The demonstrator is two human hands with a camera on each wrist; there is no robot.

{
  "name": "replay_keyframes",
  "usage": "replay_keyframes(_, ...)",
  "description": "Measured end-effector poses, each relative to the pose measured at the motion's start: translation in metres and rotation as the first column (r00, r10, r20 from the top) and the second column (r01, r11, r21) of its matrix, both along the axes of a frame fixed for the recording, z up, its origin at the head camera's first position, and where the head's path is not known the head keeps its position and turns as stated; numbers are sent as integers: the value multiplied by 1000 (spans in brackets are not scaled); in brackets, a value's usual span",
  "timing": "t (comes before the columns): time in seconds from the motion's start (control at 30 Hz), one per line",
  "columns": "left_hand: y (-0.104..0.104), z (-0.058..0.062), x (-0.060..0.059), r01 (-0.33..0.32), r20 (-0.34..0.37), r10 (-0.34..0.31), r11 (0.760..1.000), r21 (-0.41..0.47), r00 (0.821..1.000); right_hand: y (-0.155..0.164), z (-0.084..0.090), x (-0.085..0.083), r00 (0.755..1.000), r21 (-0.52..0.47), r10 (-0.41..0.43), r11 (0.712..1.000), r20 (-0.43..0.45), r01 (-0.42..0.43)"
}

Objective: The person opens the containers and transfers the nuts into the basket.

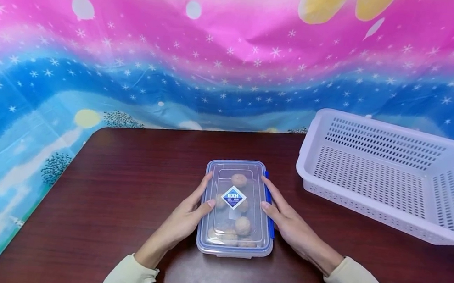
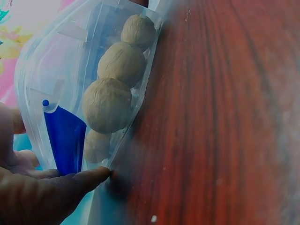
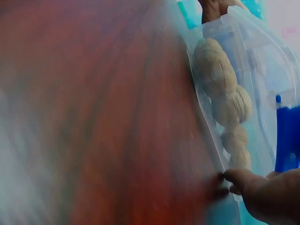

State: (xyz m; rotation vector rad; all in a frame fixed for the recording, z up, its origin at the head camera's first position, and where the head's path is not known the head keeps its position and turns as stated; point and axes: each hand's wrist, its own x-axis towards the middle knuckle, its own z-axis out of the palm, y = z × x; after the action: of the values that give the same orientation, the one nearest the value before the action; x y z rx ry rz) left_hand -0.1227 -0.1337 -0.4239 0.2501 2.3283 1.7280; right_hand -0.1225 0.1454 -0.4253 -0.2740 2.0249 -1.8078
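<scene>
A clear plastic food container [image 1: 224,171] with a blue-edged lid and a diamond-shaped label [image 1: 233,198] is between my two hands. Inside lie several round tan walnuts [image 1: 242,225], their grooved shells plainer in the left wrist view. My left hand [image 1: 181,217] grips the left side, thumb at the lid's edge and fingers along the wall. From the right, my right hand [image 1: 294,227] grips the opposite side beside the blue clip [image 1: 268,194]. Another blue clip [image 2: 65,140] shows near my left fingers. Whether the container touches the table, I cannot tell.
A large white perforated basket [image 1: 370,202] stands at the right of the dark brown wooden table [image 1: 122,186]. Behind the table hangs a pink and blue patterned cloth [image 1: 218,67], which also runs down the left side.
</scene>
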Motion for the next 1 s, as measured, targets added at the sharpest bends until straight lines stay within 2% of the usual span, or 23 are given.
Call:
replay_keyframes(0.23, 1, -1, -1, 8, -9, -8, 1000, 9, 1000, -9, 1, 6, 998, 20, -56, 998, 30, 55)
replay_keyframes(0.5, -1, 4, -2, 2, -14, -3, 1000, -18, 1000, -7, 1, 1, 1000, 25, -14, 1000, 19, 13)
replay_keyframes(0.67, -3, 2, -1, 5, -11, -6, 1000, -24, 1000, 0, -4, 0, 1000, 29, 12, 1000, -12, -12)
replay_keyframes(1.0, -1, 1, 0, 5, -7, -5, 1000, -16, 1000, 6, -2, -1, 999, 59, -21, 998, -24, 23)
